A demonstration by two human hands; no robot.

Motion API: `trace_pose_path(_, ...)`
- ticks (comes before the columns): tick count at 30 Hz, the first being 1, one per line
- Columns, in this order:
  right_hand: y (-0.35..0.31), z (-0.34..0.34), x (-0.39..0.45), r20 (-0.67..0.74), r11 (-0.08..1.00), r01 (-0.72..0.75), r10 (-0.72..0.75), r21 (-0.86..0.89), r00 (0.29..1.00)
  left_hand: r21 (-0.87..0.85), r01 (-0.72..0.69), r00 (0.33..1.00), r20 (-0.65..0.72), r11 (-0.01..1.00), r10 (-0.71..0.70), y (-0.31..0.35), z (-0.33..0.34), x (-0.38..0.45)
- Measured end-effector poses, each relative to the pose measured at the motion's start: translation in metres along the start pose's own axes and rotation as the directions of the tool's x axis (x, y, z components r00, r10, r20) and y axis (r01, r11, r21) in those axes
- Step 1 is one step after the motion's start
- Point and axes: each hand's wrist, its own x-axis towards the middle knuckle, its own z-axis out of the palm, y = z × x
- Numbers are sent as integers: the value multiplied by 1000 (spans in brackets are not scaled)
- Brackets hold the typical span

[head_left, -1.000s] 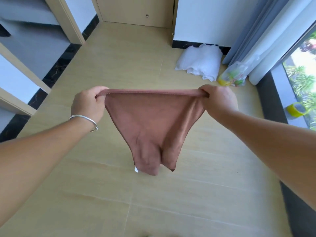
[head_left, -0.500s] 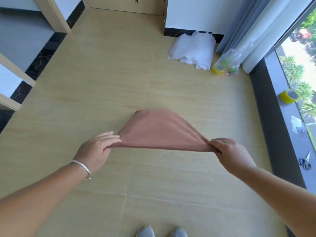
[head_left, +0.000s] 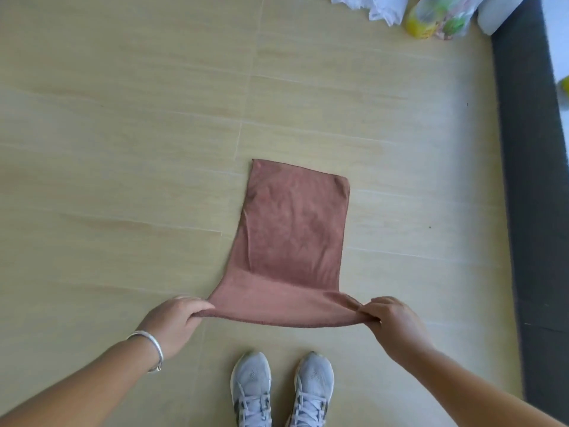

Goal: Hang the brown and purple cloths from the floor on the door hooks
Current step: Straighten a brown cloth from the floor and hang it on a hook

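brown cloth far end flat on tiled floor, near edge lifted, stretched between hands | left hand fingers curled, pinching near-left corner | right hand fingers curled, pinching near-right corner | grey sneakers just below cloth | plastic bag top right by dark strip

Brown cloth lowered, now spread flat on floor; cam tilted down.
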Motion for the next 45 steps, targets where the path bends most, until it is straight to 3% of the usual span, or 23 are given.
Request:
trace_pose_path(3,17,28,30,82,989,-141,137,41,987,-262,115,991,-34,958,-128,-7,23,33)
trace_pose_path(5,28,38,60,70,962,-234,226,138,972,-377,121,975,-127,918,-180,-8,29,68)
trace_pose_path(8,46,40,116,-32,899,-299,326,319,945,-514,77,944,-239,855,-229,-3,24,135)
trace_pose_path(11,64,37,181,-179,871,-287,381,399,907,-539,-6,912,-349,842,-216,4,11,213)
trace_pose_path(14,85,39,253,-281,860,-251,399,444,873,-495,-78,880,-442,865,-173,8,-5,297)
trace_pose_path(17,106,46,320,-305,842,-259,433,474,848,-482,-17,878,-427,876,-218,7,-9,380)
trace_pose_path(20,120,72,347,-320,917,-283,367,281,873,-381,34,851,-474,924,-227,12,13,418)
trace_pose_path(21,119,84,342,-337,958,-250,285,143,898,-255,8,831,-537,967,-148,11,27,413)
trace_pose_path(23,117,115,317,-338,991,-60,17,-119,941,110,-148,788,-588,983,184,5,63,387)
trace_pose_path(25,115,147,283,-259,939,186,-264,-288,929,412,-323,753,-433,852,495,-5,102,350)
trace_pose_path(26,115,162,265,-191,899,288,-363,-331,912,498,-388,757,-307,775,577,-13,119,333)
trace_pose_path(28,112,186,237,-11,826,417,-455,-378,891,596,-468,771,-86,653,631,-30,148,305)
trace_pose_path(30,109,205,219,121,781,466,-461,-415,879,659,-493,774,35,568,632,-45,166,291)
trace_pose_path(37,89,224,189,214,820,333,-261,-466,941,722,-444,846,143,530,514,-57,189,263)
trace_pose_path(45,76,228,175,220,800,232,-128,-554,967,651,-318,917,27,689,398,-36,187,237)
